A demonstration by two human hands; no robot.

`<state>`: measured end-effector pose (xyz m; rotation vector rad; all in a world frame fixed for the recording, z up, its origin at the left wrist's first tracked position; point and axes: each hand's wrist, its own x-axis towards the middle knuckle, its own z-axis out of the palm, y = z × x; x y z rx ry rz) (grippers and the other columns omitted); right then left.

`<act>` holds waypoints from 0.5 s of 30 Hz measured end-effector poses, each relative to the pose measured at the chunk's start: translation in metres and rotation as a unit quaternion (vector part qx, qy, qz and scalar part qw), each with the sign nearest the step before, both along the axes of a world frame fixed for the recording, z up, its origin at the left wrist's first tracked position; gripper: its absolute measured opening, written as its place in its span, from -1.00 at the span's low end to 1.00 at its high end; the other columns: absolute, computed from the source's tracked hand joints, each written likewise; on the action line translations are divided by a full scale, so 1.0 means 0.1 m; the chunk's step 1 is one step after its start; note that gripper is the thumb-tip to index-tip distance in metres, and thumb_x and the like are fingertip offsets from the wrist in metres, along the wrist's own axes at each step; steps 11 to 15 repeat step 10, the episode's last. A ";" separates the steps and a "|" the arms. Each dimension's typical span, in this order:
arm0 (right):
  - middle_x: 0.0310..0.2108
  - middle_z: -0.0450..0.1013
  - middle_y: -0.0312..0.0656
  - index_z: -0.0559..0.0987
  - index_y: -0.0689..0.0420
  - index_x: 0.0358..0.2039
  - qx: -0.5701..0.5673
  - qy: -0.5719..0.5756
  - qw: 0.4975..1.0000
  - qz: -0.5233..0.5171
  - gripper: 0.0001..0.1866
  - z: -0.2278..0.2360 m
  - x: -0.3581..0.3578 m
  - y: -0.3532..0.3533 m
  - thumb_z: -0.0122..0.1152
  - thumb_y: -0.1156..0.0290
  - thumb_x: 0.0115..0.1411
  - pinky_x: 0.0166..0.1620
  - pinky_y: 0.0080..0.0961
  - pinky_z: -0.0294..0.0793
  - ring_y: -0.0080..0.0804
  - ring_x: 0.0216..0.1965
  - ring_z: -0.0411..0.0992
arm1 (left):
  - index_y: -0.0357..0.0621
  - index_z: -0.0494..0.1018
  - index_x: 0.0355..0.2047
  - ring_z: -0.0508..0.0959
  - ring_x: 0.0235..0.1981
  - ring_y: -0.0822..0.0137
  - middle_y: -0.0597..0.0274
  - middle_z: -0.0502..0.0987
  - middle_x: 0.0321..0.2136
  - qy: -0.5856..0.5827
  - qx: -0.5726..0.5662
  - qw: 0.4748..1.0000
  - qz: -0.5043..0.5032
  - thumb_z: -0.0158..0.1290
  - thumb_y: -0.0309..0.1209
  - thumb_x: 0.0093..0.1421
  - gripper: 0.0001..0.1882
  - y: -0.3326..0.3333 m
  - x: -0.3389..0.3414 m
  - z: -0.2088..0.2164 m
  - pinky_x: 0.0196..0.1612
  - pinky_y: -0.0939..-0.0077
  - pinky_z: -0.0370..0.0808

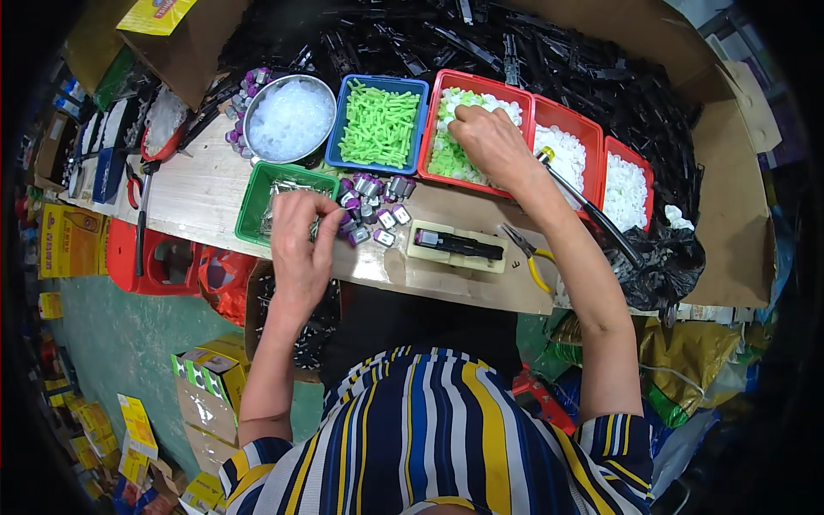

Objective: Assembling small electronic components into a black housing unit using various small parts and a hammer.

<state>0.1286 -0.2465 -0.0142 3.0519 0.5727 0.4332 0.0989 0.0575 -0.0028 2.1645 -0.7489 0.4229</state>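
Observation:
My left hand [296, 232] is at the green bin [245, 225] of thin metal pins [290, 186], thumb and forefinger closed together; anything between them is too small to make out. In the red bin [440, 86] of green and white small plastic parts [448, 154], my right hand [489, 142] reaches down with curled fingers. Its fingertips are partly hidden. Between my arms, a black plastic assembly [463, 245] with a grey block at one end lies in a cream holder [468, 264]. Small grey-and-purple motor-like pieces [369, 206] are scattered beside my left hand.
A blue bin [330, 129] holds green sticks; a round metal bowl [249, 129] holds clear pieces. Two red bins [592, 129] of white parts stand right. Yellow-handled pliers [539, 273] lie near the front edge. A black rod tool [601, 219] leans by my right forearm. Black parts [584, 77] pile behind.

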 end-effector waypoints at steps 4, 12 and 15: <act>-0.40 0.47 -0.10 0.56 0.22 -0.43 0.028 0.017 0.999 -0.028 -0.92 -0.04 0.03 -0.07 0.16 0.49 0.14 -0.21 -0.13 0.44 -0.11 -0.25 0.50 | -0.26 0.42 -0.42 0.39 -0.32 0.08 0.11 0.44 -0.43 0.012 -0.018 1.000 -0.020 0.16 -0.56 0.13 -0.89 -0.19 -0.08 0.01 -0.22 0.26 0.34; -0.38 0.49 -0.12 0.58 0.20 -0.42 0.044 -0.003 0.999 -0.031 -0.89 -0.03 -0.04 -0.08 0.20 0.43 0.16 -0.19 -0.13 0.47 -0.15 -0.21 0.52 | -0.25 0.41 -0.41 0.39 -0.31 0.07 0.10 0.44 -0.43 0.010 -0.016 0.999 -0.041 0.16 -0.57 0.13 -0.89 -0.35 -0.10 0.00 -0.21 0.24 0.33; -0.38 0.49 -0.12 0.58 0.20 -0.42 0.044 -0.003 0.999 -0.031 -0.89 -0.03 -0.04 -0.08 0.20 0.43 0.16 -0.19 -0.13 0.47 -0.15 -0.21 0.52 | -0.25 0.41 -0.41 0.39 -0.31 0.07 0.10 0.44 -0.43 0.010 -0.016 0.999 -0.041 0.16 -0.57 0.13 -0.89 -0.35 -0.10 0.00 -0.21 0.24 0.33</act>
